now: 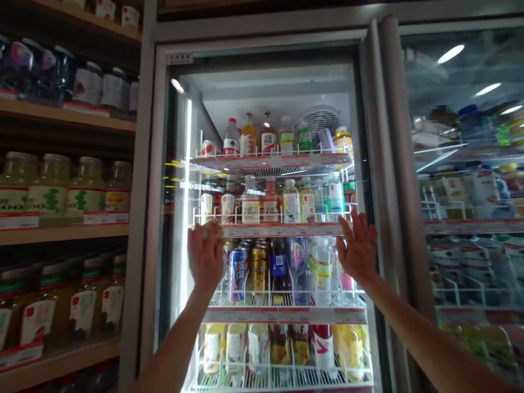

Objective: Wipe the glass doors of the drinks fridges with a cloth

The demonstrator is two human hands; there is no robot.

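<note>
Okay so you've got both arms up at the front of a glass-door drinks fridge [266,71], hands well apart. Your left hand [207,256] sits at the left end of the second wire shelf's price strip [282,229], fingers bunched and blurry, so I can't tell if they're closed on anything. Your right hand [358,245] is flat and open, fingers spread, near the right end of that same strip. Can't tell if either one is touching the glass or already inside.

Right below the strip there's a blue-and-white can [238,274] closest to your left hand, and a clear water bottle [321,271] closest to your right, both on the shelf beneath it. To the left, jars of yellow drink [49,185] line a wooden shelf [61,233].
</note>
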